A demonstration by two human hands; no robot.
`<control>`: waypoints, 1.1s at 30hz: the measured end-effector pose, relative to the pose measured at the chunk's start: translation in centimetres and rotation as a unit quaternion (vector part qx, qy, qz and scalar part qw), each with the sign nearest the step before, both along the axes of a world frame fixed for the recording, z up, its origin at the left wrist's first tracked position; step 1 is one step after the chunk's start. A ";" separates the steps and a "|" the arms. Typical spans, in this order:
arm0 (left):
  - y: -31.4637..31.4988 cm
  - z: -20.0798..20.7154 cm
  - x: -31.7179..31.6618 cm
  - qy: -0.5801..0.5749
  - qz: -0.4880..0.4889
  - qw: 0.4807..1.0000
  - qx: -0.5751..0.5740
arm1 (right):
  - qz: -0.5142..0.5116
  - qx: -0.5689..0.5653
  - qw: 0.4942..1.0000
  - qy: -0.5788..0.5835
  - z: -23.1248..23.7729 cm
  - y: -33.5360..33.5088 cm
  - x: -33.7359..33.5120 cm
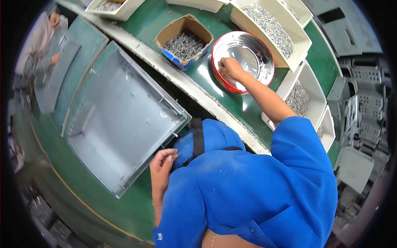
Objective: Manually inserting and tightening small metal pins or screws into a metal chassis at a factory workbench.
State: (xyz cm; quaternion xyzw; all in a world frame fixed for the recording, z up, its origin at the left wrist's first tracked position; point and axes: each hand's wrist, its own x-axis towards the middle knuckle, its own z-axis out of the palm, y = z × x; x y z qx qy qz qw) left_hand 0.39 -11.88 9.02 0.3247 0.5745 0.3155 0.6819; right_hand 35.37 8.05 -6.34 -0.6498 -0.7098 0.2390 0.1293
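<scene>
My right hand reaches into a round metal bowl with a red rim, near its left wall. Its fingers are curled together, and whatever is between them cannot be made out. A few small pale pieces lie in the bowl's right part. Down by my blue-clad leg, my left hand has thumb and fingers drawn together. Anything it pinches is too small or hidden. Close to that hand, a large grey plastic housing, shaped like a shallow tray with raised edges and small posts, lies with its inside up.
Left of the bowl stands a cardboard box of dark screw-like pieces. Cream bins of small metal parts line the green bench. A pale bench edge runs beside me. At far left another person's hand touches a grey panel.
</scene>
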 end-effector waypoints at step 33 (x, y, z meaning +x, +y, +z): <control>-1.5 -1.4 -8.1 -0.106 0.317 0.924 0.188 | 0.552 -0.327 0.735 -0.221 11.9 -3.3 -28.3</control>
